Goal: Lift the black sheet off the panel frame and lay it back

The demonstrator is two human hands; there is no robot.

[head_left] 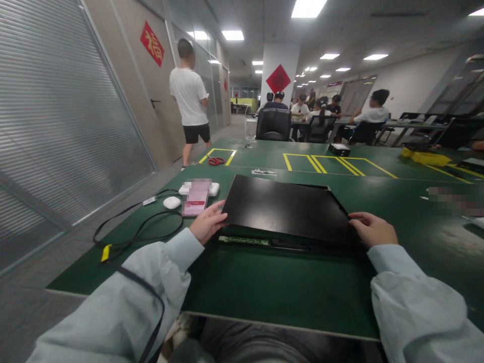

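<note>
A flat black panel (287, 206) lies on the green table (264, 292), its near edge lifted off a base where a green circuit strip (244, 241) shows. My left hand (206, 222) grips the panel's near left corner, fingers curled round the edge. My right hand (372, 229) holds the near right corner in the same way. Both arms wear pale blue sleeves.
A phone (195, 199), a white mouse-like object (172, 202) and a looped black cable (139, 229) lie left of the panel. Red scissors (216, 161) and a small black box (339, 148) sit farther back. A person walks at left; others sit behind.
</note>
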